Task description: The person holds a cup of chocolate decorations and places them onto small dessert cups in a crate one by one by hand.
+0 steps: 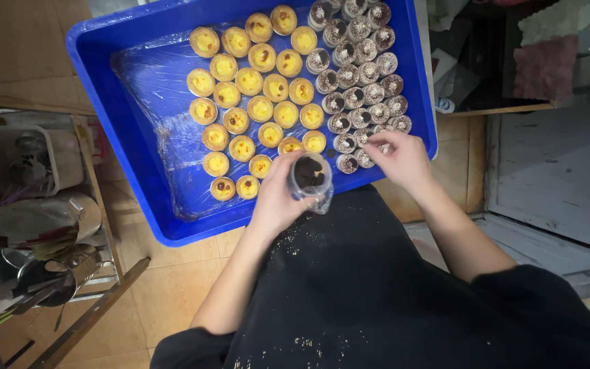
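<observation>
Two hands: left hand (278,198) grips plastic cup (310,179); right hand (399,158) pinches small tart (382,146).

Single head-worn view, looking steeply down from above the person's own lap. Faces forward and down: blue tray (114,123) fills upper centre of the frame, dark apron (356,287) the lower centre. Close range, within arm's reach; left hand (278,198) and right hand (401,160) at mid-frame, forearms entering from the bottom edge. Cluttered shelf (35,225) at lower left, floor (561,171) at right. No second view.
</observation>
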